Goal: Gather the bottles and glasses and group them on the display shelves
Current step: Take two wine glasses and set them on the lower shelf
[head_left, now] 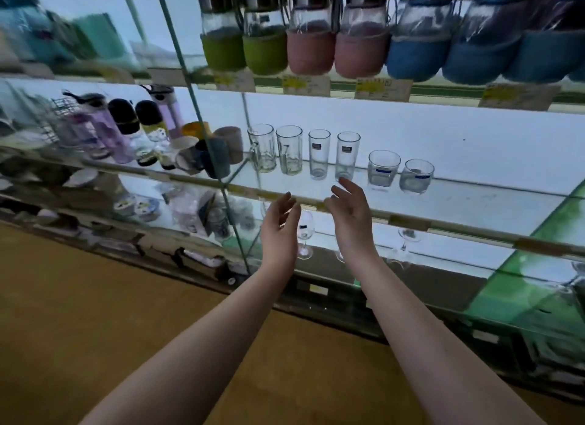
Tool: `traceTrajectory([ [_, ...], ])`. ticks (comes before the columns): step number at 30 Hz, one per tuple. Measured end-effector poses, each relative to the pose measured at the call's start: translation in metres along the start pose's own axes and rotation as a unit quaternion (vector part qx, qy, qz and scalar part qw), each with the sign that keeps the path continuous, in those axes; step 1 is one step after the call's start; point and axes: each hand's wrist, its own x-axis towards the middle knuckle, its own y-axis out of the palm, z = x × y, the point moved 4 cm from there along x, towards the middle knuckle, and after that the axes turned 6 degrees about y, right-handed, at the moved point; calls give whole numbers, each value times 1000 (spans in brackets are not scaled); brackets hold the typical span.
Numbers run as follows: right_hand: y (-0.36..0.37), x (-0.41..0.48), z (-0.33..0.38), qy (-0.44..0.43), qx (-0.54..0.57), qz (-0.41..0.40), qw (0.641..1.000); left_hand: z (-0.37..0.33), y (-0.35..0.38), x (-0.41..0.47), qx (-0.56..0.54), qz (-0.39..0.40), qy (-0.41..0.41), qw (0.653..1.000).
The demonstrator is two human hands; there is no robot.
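On the middle glass shelf (474, 200) stands a row of clear glasses: two handled mugs (262, 147), two tall tumblers (319, 154) and two short tumblers (383, 170). My left hand (280, 227) and my right hand (349, 209) hover in front of this shelf's front edge, both empty, fingers relaxed and spread, palms facing each other. The right fingertips are just below the second tall tumbler (347, 155) without touching it. Bottles with green, pink and blue sleeves (311, 29) line the top shelf. Wine glasses (305, 235) stand on the lower shelf behind my hands.
Left of a slanted glass divider (202, 114) stand purple and black-capped bottles (123, 124) and coloured cups (215, 157). Price tags (383, 89) run along the shelf edges. The lower left shelves hold dishes and packets. A brown floor (95, 314) lies below.
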Motion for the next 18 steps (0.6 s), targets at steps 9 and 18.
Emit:
traceTrajectory([
  [9, 187, -10, -9, -14, -20, 23, 999, -17, -173, 69, -16, -36, 18, 999],
  [18, 389, -42, -14, -33, -41, 109, 993, -37, -375, 131, -47, -156, 19, 986],
])
